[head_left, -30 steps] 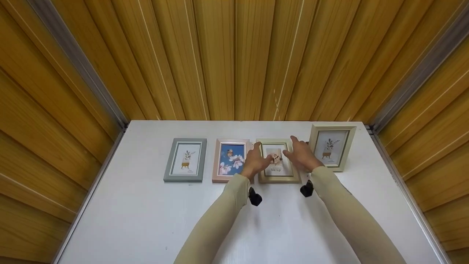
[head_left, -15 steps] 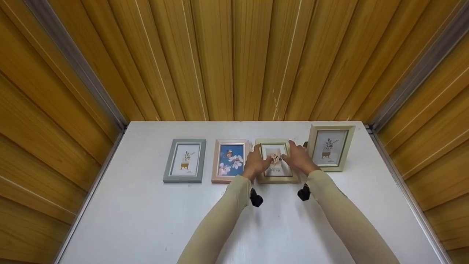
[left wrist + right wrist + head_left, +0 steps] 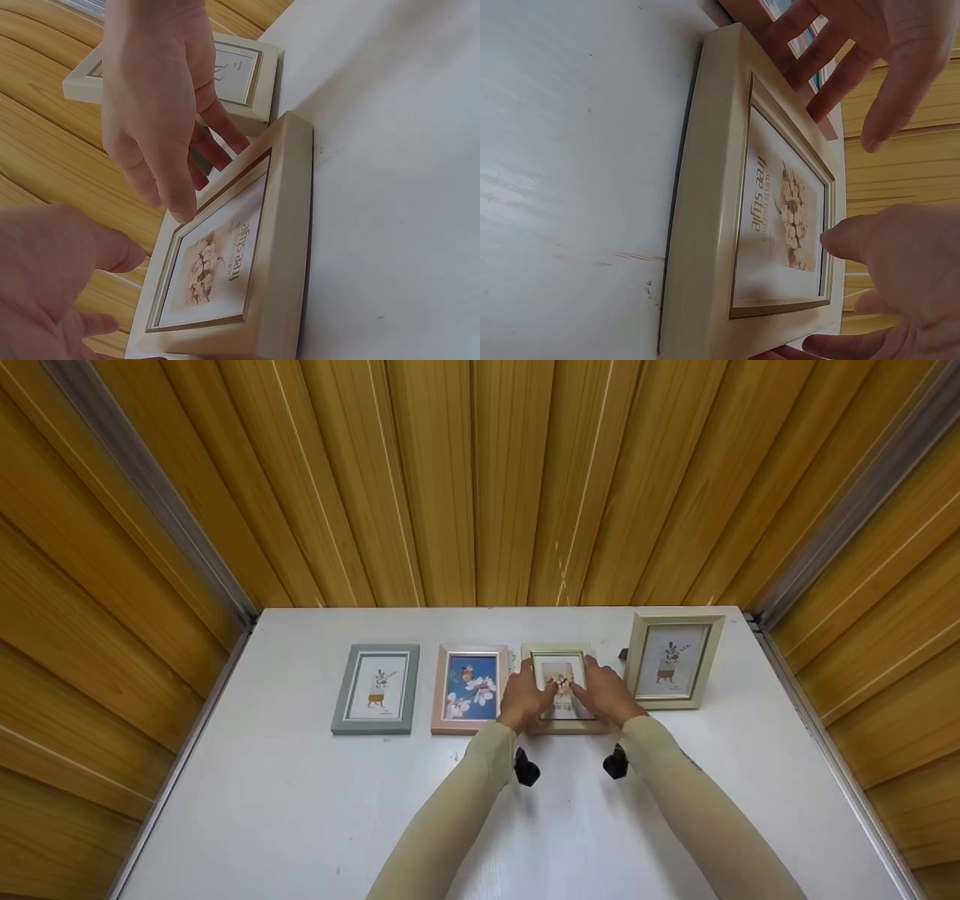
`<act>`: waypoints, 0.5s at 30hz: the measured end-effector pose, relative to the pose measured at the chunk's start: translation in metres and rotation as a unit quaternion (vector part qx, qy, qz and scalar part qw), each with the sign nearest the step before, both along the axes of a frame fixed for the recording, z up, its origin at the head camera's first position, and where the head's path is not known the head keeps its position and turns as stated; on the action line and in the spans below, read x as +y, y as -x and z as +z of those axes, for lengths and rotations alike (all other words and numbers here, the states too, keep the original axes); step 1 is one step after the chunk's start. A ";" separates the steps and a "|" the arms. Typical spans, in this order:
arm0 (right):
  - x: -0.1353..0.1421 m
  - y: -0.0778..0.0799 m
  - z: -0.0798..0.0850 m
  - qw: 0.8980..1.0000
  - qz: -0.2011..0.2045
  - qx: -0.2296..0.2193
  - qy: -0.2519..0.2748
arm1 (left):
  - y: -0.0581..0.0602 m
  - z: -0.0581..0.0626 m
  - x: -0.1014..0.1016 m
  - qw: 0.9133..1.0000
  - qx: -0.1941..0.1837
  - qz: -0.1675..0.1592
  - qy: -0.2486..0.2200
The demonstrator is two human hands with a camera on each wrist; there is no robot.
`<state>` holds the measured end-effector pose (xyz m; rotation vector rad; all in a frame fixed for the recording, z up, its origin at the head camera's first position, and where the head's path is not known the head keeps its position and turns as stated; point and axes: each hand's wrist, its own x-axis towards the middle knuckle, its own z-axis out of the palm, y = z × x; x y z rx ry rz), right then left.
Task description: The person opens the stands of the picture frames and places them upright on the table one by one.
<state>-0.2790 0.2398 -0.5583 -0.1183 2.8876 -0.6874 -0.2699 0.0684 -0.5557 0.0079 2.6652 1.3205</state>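
A cream picture frame [image 3: 570,727] with a flower photo lies flat on the white table, picture side up. My left hand [image 3: 523,697] is at its left side, fingers along the outer edge and thumb over the picture. At the opposite side is my right hand [image 3: 611,694], its thumb [image 3: 847,236] above the glass and its fingers partly hidden by the border. Both hands have fairly straight fingers, with thumbs apart from them. In the left wrist view, "free style" is readable on the print [image 3: 217,270]. Whether the fingertips press the sides cannot be told.
A pink frame [image 3: 442,721] with a blue blossom picture and a grey-green frame [image 3: 342,712] lie flat to the left. Another cream frame [image 3: 708,675] stands upright at the right. Behind the white table [image 3: 300,825] rises a yellow wood-patterned wall [image 3: 442,510].
My right hand has moved left and down to the flat cream frame's right side. My left hand has hardly moved. The frames stay where they were.
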 end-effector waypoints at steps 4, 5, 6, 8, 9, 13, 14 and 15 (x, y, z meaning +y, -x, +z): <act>-0.001 0.000 -0.005 1.000 0.002 0.008 -0.003 | 0.000 -0.003 0.002 1.000 0.009 0.000 0.011; -0.001 0.000 -0.006 1.000 0.000 0.007 -0.003 | 0.000 -0.004 0.002 1.000 0.012 0.001 0.013; -0.001 0.000 -0.006 1.000 -0.002 0.006 -0.003 | 0.000 -0.004 0.002 1.000 0.014 0.003 0.015; -0.002 0.000 -0.007 1.000 0.001 0.010 -0.007 | 0.001 -0.006 0.003 1.000 0.015 0.003 0.022; -0.001 -0.001 -0.008 1.000 0.000 0.010 -0.007 | 0.001 -0.007 0.004 1.000 0.016 0.004 0.025; -0.002 -0.001 -0.010 1.000 0.006 0.022 -0.017 | 0.000 -0.008 0.005 0.999 0.019 0.003 0.036; -0.002 -0.001 -0.011 1.000 0.005 0.021 -0.017 | 0.000 -0.008 0.005 0.999 0.020 0.003 0.037; -0.002 -0.001 -0.011 1.000 0.005 0.022 -0.017 | -0.001 -0.008 0.005 0.999 0.019 0.003 0.039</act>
